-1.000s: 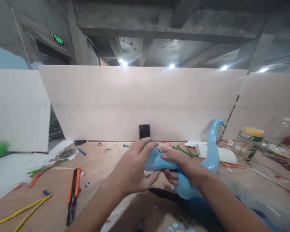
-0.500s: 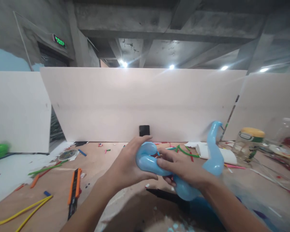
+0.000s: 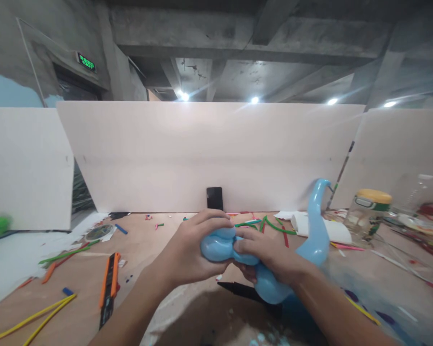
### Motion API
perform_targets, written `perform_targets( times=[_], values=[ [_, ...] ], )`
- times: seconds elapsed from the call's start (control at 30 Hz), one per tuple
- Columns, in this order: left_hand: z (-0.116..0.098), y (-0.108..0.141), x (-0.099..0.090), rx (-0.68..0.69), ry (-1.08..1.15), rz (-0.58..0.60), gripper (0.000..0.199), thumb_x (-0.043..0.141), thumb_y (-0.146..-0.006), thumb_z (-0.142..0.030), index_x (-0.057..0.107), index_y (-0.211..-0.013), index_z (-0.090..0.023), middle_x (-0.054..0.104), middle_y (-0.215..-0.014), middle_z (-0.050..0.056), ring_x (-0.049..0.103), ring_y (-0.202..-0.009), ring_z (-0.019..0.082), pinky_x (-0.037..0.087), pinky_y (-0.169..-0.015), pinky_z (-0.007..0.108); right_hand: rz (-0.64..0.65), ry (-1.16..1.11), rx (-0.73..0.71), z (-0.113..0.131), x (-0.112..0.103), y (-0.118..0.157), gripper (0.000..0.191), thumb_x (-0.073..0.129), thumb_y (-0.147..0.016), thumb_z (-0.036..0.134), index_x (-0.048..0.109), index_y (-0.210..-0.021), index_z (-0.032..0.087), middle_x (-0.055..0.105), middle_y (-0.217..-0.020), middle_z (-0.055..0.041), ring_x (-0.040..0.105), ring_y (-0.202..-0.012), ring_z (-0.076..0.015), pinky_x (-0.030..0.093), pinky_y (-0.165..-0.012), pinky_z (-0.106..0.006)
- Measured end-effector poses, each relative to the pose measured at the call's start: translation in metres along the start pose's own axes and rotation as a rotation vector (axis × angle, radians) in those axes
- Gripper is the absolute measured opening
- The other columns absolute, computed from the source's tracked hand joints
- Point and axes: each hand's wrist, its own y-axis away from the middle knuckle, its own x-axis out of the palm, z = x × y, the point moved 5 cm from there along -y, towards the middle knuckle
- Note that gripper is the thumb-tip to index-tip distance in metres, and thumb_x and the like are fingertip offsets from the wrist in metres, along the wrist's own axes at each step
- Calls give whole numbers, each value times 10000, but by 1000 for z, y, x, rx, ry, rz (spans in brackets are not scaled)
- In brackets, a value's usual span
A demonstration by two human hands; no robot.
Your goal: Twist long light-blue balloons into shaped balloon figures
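Observation:
A light blue modelling balloon [image 3: 274, 283], long and partly twisted into bubbles, is between my two hands. My left hand [image 3: 193, 245] wraps round the rounded folded bubbles at its left end. The fingers and thumb of my right hand [image 3: 265, 250] pinch the narrower part just right of those bubbles. From behind my right hand the rest of the balloon rises to the right and ends in a thin curved tip. Under it lies a black pointed tool [image 3: 234, 288], partly hidden.
An orange and black utility knife [image 3: 109, 288] lies on the left, near a folded yellow balloon [image 3: 46, 315]. A black phone [image 3: 214, 198] leans on the white board [image 3: 209, 144] behind. Green uninflated balloons [image 3: 279, 228] and a yellow-lidded jar [image 3: 368, 216] are on the right.
My left fingers have closed down over the folded loop, which now looks like compact bubbles pressed together. My right hand keeps its pinch, and the balloon has shifted slightly left.

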Motion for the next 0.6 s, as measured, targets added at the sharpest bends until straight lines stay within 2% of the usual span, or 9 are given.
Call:
perform_targets(
  times=[0.17,0.27,0.33,0.43,0.6],
  values=[
    [0,1,2,-32,-19,-26,442,654,-624,-161,594,-1060,-197,590,-1112,63,597,-966,165,494,-850,291,-143,255,-101,11,5,0,68,533,-772,245,521,-804,186,450,-499,70,413,-439,-70,318,-441,-186],
    [1,1,-3,-64,-30,-37,428,651,-620,-174,616,-1046,-197,602,-1094,56,605,-944,165,498,-840,290,-307,503,-195,24,7,6,37,529,-764,214,532,-736,189,447,-510,64,401,-474,-79,324,-473,-200],
    [1,1,-7,-86,-30,-23,415,655,-622,-182,628,-1035,-199,610,-1080,49,609,-929,164,499,-834,287,-399,694,-295,32,10,10,53,544,-762,217,556,-717,192,493,-573,44,449,-542,-102,351,-517,-216],
    [1,-1,-12,-106,-6,7,402,667,-611,-178,639,-1011,-199,627,-1041,41,612,-900,165,500,-817,286,-422,891,-424,40,17,16,52,553,-783,233,591,-761,205,584,-693,14,525,-651,-145,389,-591,-247],
    [4,-1,-14,-192,111,-9,363,676,-602,-158,641,-961,-195,654,-979,28,614,-870,172,496,-787,286,-419,1102,-582,43,25,23,31,529,-825,213,557,-812,217,614,-732,-18,554,-670,-167,409,-617,-277]
  ],
)
